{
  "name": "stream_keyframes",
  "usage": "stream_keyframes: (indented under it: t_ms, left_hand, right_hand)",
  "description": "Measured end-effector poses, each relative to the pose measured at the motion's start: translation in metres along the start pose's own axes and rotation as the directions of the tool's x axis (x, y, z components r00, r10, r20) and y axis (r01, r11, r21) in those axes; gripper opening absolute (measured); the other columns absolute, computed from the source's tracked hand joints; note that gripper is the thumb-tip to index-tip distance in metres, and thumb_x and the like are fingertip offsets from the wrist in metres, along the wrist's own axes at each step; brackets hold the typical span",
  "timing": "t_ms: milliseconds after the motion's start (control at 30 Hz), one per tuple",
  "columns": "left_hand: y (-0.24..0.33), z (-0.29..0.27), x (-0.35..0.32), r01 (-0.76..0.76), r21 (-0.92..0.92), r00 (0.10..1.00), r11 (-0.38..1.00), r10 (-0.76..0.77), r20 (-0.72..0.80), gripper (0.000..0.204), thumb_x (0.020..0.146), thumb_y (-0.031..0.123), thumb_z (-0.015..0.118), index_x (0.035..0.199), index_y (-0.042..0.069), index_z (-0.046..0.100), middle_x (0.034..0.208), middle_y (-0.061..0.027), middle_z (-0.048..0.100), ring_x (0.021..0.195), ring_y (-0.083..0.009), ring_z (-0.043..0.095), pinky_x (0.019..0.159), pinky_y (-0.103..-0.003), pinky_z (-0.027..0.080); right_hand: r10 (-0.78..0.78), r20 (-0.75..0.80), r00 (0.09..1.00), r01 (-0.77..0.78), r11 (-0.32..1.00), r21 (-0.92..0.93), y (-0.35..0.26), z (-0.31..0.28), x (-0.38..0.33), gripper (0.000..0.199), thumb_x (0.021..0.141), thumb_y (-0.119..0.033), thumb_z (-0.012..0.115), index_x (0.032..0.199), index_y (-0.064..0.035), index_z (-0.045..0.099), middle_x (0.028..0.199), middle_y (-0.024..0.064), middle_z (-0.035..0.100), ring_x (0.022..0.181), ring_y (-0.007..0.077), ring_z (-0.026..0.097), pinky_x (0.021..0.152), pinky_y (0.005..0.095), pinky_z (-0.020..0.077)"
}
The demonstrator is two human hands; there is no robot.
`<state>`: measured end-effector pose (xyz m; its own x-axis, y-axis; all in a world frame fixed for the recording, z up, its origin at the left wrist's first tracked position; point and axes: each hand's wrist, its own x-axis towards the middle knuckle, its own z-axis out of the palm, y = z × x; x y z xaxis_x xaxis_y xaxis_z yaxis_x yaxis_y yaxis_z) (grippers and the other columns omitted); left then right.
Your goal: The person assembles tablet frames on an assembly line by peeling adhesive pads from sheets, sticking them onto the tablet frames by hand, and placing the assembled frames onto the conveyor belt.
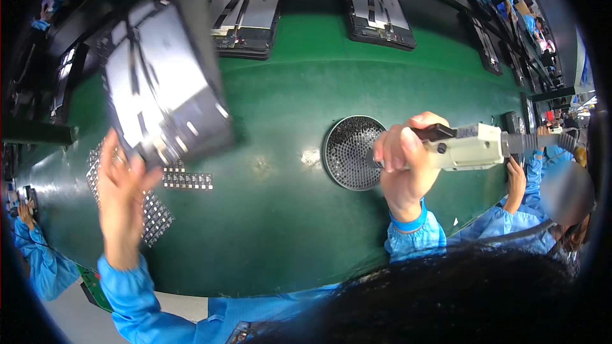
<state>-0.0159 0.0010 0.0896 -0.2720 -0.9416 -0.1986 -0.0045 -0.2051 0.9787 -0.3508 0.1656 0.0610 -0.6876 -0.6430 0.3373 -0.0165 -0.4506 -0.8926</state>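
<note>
My left hand point(124, 185) grips the lower corner of an opened tablet point(162, 83), raised and tilted over the left of the bench. Silvery battery panels and dark cables show inside it, blurred by motion. My right hand point(408, 156) is wrapped round a pale electric screwdriver point(475, 148), its cable trailing right. The screwdriver's tip points left, at the edge of a round perforated dish point(355, 159) with tiny dark screws heaped along its far side. Whether the tip touches a screw cannot be made out. Sheets of small labels point(158, 216) lie beside my left hand, partly hidden.
Along the back of the green bench point(274, 236) lie opened tablets, a stack point(252, 13) left of centre and another tablet point(379, 9) further right. More devices point(486, 44) line the right side. A co-worker's hand point(515, 185) rests at the right edge, another's point(25, 215) at far left.
</note>
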Motion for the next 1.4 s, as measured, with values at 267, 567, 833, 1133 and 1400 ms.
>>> stream_keyframes:
  t_ms: [267, 567, 833, 1133, 1400]
  left_hand:
    - [-0.045, 0.072, -0.080, 0.081, -0.037, 0.942, 0.996, -0.064, 0.328, 0.087, 0.086, -0.017, 0.057, 0.156, -0.003, 0.007, 0.155, -0.0226, 0.030, 0.138, -0.0279, 0.040, 0.113, -0.035, 0.034]
    - [-0.040, 0.075, -0.083, -0.043, 0.372, 0.900, 0.927, -0.125, 0.417, 0.086, 0.089, -0.011, 0.061, 0.158, 0.003, 0.010, 0.141, -0.0146, 0.041, 0.118, -0.0188, 0.050, 0.087, -0.022, 0.051]
    - [-0.001, 0.072, -0.060, -0.420, 0.686, 0.888, 0.594, 0.115, 0.445, 0.050, 0.078, -0.001, 0.076, 0.126, 0.001, 0.063, 0.117, -0.0133, 0.053, 0.089, -0.0250, 0.053, 0.083, -0.033, 0.049]
    - [0.014, 0.033, -0.011, -0.492, 0.774, 0.862, 0.399, 0.099, 0.496, 0.050, 0.068, 0.016, 0.082, 0.113, 0.002, 0.066, 0.116, -0.0089, 0.056, 0.111, -0.0304, 0.054, 0.096, -0.040, 0.041]
    - [0.013, 0.027, 0.002, -0.514, 0.670, 0.822, 0.536, 0.085, 0.563, 0.040, 0.076, 0.012, 0.080, 0.110, 0.005, 0.061, 0.102, -0.0076, 0.062, 0.101, -0.0290, 0.055, 0.088, -0.038, 0.043]
  right_hand:
    - [-0.045, -0.018, 0.999, 0.044, 0.996, -0.072, 0.007, -0.009, 0.004, 0.020, 0.092, -0.004, 0.056, 0.111, -0.0031, 0.049, 0.058, -0.0003, 0.038, 0.046, 0.0101, 0.037, 0.046, 0.0300, 0.0388]
    - [0.056, -0.041, 0.998, -0.058, 0.997, -0.055, -0.002, -0.011, 0.010, 0.018, 0.091, -0.002, 0.055, 0.108, -0.0027, 0.051, 0.059, -0.0001, 0.039, 0.046, 0.0103, 0.038, 0.046, 0.0299, 0.0400]
    - [0.030, -0.030, 0.999, -0.031, 0.999, -0.042, -0.007, -0.016, 0.015, 0.016, 0.092, -0.004, 0.055, 0.108, -0.0028, 0.051, 0.059, -0.0007, 0.039, 0.046, 0.0093, 0.038, 0.046, 0.0293, 0.0400]
    - [0.042, -0.042, 0.998, -0.043, 0.999, -0.017, -0.009, -0.013, 0.018, 0.010, 0.096, -0.010, 0.056, 0.104, -0.0043, 0.052, 0.058, -0.0009, 0.038, 0.046, 0.0092, 0.037, 0.048, 0.0285, 0.0388]
    - [-0.022, -0.005, 1.000, 0.021, 0.997, -0.072, -0.007, -0.024, 0.013, 0.017, 0.101, -0.018, 0.054, 0.109, -0.0030, 0.054, 0.061, -0.0026, 0.038, 0.052, 0.0067, 0.037, 0.056, 0.0262, 0.0370]
